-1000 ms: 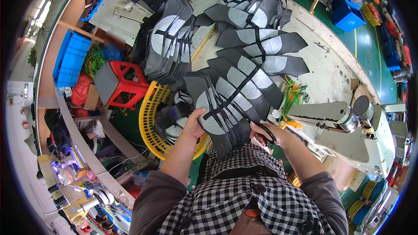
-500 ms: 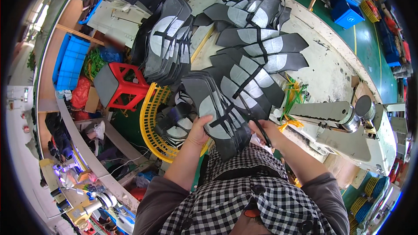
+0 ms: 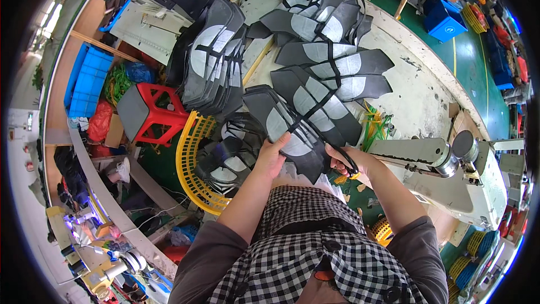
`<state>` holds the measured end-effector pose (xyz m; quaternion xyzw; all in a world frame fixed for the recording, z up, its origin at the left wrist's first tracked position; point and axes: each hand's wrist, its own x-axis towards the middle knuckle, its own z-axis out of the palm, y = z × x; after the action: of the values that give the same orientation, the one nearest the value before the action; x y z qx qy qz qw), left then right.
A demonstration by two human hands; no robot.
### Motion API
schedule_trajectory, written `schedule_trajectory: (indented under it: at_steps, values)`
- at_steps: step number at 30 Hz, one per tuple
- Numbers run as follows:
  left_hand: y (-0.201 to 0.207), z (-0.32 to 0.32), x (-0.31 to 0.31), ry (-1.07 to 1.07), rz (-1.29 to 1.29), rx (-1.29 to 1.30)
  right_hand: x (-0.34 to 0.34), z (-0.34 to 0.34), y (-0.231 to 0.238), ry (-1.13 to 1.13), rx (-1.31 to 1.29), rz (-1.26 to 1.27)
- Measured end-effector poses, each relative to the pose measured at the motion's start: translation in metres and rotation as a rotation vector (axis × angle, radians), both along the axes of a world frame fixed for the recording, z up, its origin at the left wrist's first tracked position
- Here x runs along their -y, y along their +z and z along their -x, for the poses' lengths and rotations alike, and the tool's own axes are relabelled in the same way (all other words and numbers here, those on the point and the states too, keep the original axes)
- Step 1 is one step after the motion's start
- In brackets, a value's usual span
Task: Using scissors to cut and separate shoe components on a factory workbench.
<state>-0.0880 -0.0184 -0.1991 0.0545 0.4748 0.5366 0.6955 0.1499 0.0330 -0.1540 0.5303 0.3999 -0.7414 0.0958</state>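
Observation:
My left hand [image 3: 272, 159] grips the near edge of a fanned stack of black-and-grey cut pieces [image 3: 289, 149], its thumb on top. The pieces are flat and curved, with a black band across them. At the stack's right side my right hand [image 3: 351, 160] is closed round a long black curved strip [image 3: 341, 151] that bends into a loop. Whether this is a strap or a tool handle, I cannot tell. More such pieces [image 3: 323, 114] lie overlapped just beyond my hands, joined by the same black band.
A tall stack of pieces [image 3: 216, 56] stands left on the worktable [image 3: 410, 79], and more [image 3: 332, 17] lie behind. A yellow basket [image 3: 188, 157] with pieces sits lower left, beside a red-and-grey stool [image 3: 149, 115]. At right, a machine arm [image 3: 416, 152] juts in near green and yellow ties [image 3: 374, 124].
The held stack has moved slightly away from my body, and its front end has lifted off my apron. Both hands moved with it; the right hand shifted a little to the right.

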Motion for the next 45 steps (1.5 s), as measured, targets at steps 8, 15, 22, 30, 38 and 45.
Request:
schedule_trajectory:
  at_steps: [8,15,22,30,38,45]
  values:
    - [0.021,0.033,-0.01,-0.148,0.073,0.217,0.005,0.014,-0.009,-0.081,-0.241,0.06]
    - [0.021,0.032,0.0,-0.073,-0.13,0.241,0.024,0.029,0.007,-0.495,-0.225,-0.067]
    - [-0.005,0.001,-0.037,-0.175,-0.113,0.324,0.001,0.004,0.027,-0.325,-0.043,0.045]
    - [0.027,0.027,-0.042,-0.17,-0.13,0.273,-0.006,0.019,0.012,-0.233,-0.214,0.01]
    - [0.025,0.017,-0.033,-0.093,-0.184,0.307,0.007,0.029,0.022,-0.501,-0.011,-0.273]
    - [0.0,-0.011,-0.053,-0.165,-0.178,0.381,-0.024,0.013,0.034,-0.419,0.13,-0.142]
